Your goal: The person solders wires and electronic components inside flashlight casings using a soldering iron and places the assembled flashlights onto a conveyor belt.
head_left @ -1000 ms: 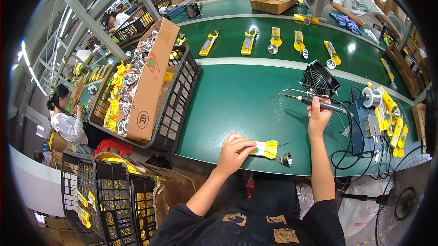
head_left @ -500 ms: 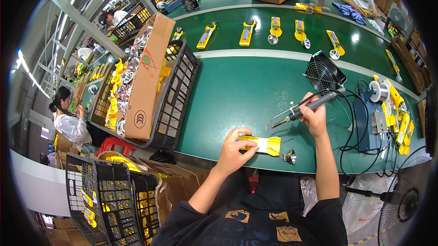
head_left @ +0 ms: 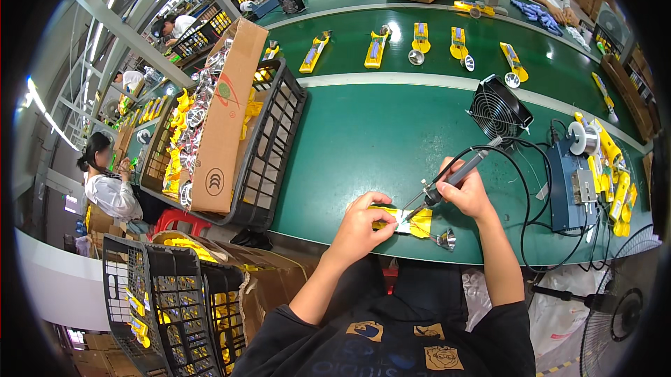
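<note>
My left hand pinches the left end of a yellow plastic flashlight housing, which lies on the green bench near its front edge. A silvery reflector cup sits beside the housing's right end, joined by thin wires. In my right hand is a soldering iron with a dark handle and a thin solder guide tube along it. Its tip points down and left, at the white middle part of the housing, close to my left fingertips. Whether the tip touches is too small to tell.
A blue soldering station with a solder spool stands right, its black cable looping near my right arm. A small black fan is behind. At left, a black crate holds cardboard and reflectors. Yellow housings line the far belt.
My right hand has lowered the soldering iron and brought it left, so its tip is now at the housing. My left hand keeps its hold. Housings on the belt have shifted slightly left.
</note>
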Motion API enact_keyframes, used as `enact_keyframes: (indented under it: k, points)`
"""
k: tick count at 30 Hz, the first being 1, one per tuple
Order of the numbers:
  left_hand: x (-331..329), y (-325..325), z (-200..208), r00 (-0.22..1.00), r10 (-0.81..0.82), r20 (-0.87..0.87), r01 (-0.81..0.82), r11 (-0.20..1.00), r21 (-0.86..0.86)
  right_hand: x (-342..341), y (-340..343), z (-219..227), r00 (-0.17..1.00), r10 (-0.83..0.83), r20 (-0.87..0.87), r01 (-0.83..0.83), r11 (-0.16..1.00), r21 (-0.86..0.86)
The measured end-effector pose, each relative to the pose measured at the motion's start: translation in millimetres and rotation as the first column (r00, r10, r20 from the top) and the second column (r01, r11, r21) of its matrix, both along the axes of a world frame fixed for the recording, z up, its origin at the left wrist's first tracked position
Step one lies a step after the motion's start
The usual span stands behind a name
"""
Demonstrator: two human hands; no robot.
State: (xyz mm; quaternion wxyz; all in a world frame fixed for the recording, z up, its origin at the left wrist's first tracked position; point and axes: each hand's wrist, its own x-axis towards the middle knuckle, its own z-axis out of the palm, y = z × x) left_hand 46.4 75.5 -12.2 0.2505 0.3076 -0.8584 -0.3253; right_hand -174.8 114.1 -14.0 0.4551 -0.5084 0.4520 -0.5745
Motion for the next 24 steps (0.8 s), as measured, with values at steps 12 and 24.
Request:
enact_keyframes:
  k: [12,24]
  points:
    - [-1.6,-0.8,1.5,1.0,-0.011,0.025,0.009,0.999,0.049,3.5,0.0,3.5,0.998,-0.009,-0.058,0.009,1.0,-0.012]
    - [-1.9,-0.1,2.1,0.999,-0.014,0.036,0.013,0.999,0.029,3.0,0.8,1.3,0.996,-0.024,-0.083,0.023,1.0,-0.014]
